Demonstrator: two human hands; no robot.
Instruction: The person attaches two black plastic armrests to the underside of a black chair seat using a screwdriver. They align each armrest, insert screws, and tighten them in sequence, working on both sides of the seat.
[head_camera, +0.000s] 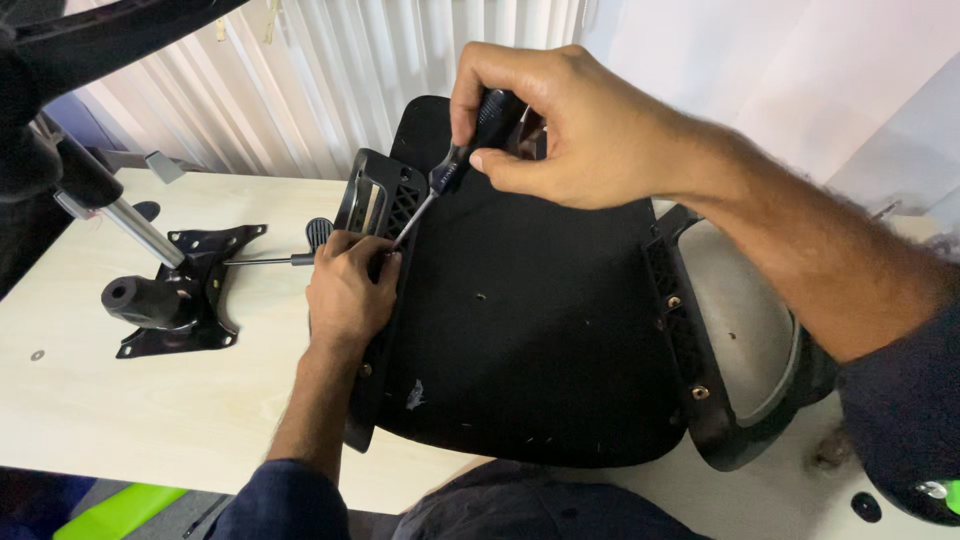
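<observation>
Black-handled screwdriver with a thin steel shaft (455, 170): held in my right hand (560, 125), fingers curled around the handle, thumb and forefinger pinching its lower end. The shaft slants down and left, its tip meeting the black plastic armrest bracket with lattice ribbing (385, 200) at the left edge of the seat.

Left hand (348, 290): fingers bent and pressed together at the screwdriver tip, resting on the bracket; what they pinch there is too small to tell.

Black upturned chair seat pan, broad and flat with small screw holes (530, 320): lies on the pale wooden tabletop (150, 420), directly in front of me, with a white scuff near its lower left.

Second black plastic armrest with a grey curved pad (730, 340): fixed along the seat's right edge, brass-coloured screw heads showing.

Black metal tilt mechanism plate with a black cylinder and a chrome tube (180, 290): on the table, well left of the seat, a thin lever rod pointing toward my left hand.

White vertical blinds (330, 80): behind the table.
</observation>
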